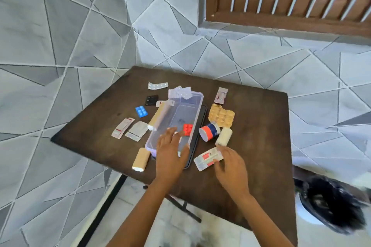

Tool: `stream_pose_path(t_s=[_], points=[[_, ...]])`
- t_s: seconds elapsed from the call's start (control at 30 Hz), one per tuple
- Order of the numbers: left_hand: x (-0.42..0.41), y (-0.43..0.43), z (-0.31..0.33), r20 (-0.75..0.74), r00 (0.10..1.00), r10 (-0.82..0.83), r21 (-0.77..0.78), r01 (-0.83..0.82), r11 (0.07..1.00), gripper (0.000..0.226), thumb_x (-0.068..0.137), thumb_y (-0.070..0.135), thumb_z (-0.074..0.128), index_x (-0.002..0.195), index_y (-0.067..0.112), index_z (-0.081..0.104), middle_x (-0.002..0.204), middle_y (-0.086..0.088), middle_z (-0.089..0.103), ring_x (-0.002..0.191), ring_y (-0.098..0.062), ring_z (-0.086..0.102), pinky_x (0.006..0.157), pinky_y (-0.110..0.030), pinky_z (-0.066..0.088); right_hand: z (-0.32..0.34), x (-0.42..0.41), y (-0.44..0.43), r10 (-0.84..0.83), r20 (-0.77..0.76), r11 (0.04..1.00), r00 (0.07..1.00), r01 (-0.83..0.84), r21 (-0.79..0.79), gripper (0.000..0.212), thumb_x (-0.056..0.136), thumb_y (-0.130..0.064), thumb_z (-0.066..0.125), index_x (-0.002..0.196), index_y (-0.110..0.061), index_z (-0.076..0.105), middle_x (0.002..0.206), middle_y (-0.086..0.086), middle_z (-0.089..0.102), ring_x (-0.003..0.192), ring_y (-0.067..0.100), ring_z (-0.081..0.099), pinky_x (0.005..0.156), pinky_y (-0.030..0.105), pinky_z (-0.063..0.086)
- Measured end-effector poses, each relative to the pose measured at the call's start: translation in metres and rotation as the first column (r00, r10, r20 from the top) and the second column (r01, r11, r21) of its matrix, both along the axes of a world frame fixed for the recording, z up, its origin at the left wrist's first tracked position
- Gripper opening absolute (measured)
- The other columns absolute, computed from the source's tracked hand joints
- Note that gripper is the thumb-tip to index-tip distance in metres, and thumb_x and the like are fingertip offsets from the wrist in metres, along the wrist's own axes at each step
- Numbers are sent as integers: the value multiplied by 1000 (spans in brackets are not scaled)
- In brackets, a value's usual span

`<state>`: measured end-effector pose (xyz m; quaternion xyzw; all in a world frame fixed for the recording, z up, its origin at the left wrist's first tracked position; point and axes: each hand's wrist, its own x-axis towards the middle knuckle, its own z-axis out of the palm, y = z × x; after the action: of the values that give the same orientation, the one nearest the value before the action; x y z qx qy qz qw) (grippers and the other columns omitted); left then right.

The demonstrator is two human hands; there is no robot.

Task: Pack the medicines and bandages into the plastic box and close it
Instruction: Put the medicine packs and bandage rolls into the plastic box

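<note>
Steadying the plastic box (pixel 195 100), the left hand (pixel 170 153) lies flat, empty; the right hand (pixel 230 168) pinches a medicine sachet (pixel 207 158) for packing.

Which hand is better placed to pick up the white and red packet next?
The right hand: its fingers already touch the white and red packet, while the left hand is spread over the plastic box.

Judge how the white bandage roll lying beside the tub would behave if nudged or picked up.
The white roll is a cylinder lying on its side on the table, so a sideways nudge would probably set it rolling. It leans against the tub, which might stop it on that side. It looks like wound cloth, so it is likely light and gives slightly under a grip.
</note>
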<state>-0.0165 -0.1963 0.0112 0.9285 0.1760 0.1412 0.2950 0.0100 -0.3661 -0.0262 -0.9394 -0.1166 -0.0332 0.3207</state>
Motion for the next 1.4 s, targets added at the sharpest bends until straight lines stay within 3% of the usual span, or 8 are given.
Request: stream_pose_path(t_s=[0.2,0.3,0.53,0.73,0.9,1.03,1.23,1.4], points=[[30,10,-9,35,942,-335,5,335,942,28,85,24,62,112,16,66,138,-8,54,134,-28,43,114,-44,27,1,-6,6,-304,-93,952,948,298,-68,43,91,-27,54,132,-17,49,140,4,51,129,21,48,111,34,34],[41,14,-13,23,866,-500,-21,500,866,26,85,19,62,110,14,67,127,-7,62,122,-26,53,107,-34,36,0,-18,13,-458,-159,889,874,446,-105,43,94,-31,48,135,-20,44,144,2,46,131,19,44,111,31,33],[68,-4,-14,-388,447,-806,-182,820,542,16,83,14,58,92,8,69,104,-12,71,100,-28,63,88,-35,49,-19,-32,18,-661,-237,749,712,644,-154,37,91,-29,53,126,-17,53,134,4,55,119,21,53,102,29,42],[85,-27,-35,-570,508,-646,43,803,594,47,88,20,55,132,10,41,122,-18,57,110,-34,59,89,-39,49,-27,-19,15,-737,-332,663,589,725,-186,47,84,-39,63,123,-17,46,131,7,53,115,23,56,93,34,50],[82,-37,-54,-589,577,-566,119,755,645,55,90,17,58,137,13,31,130,-15,50,116,-29,56,94,-36,49,-35,-12,11,-722,-435,646,538,750,-145,45,84,-32,65,121,-13,47,128,9,59,108,26,62,90,33,52],[84,-39,-51,-538,600,-592,49,723,689,45,93,23,50,134,12,35,123,-14,56,111,-28,59,92,-37,51,-28,-15,6,-702,-466,589,539,807,48,23,87,-23,63,101,-6,61,108,15,69,79,16,58,71,24,47],[98,-7,-1,-231,782,-578,-170,553,816,16,92,14,53,108,17,52,114,-10,62,98,-26,63,65,-23,50,17,7,21,-575,-452,624,681,723,296,20,90,-17,58,98,0,64,115,16,67,76,16,58,59,18,47],[111,68,21,-216,908,-359,-141,334,932,16,89,6,50,100,17,55,106,-12,66,92,-30,63,75,-36,52,39,40,84,-261,-442,804,858,447,393,37,85,-5,59,120,-8,51,118,15,64,107,29,63,88,39,51]])
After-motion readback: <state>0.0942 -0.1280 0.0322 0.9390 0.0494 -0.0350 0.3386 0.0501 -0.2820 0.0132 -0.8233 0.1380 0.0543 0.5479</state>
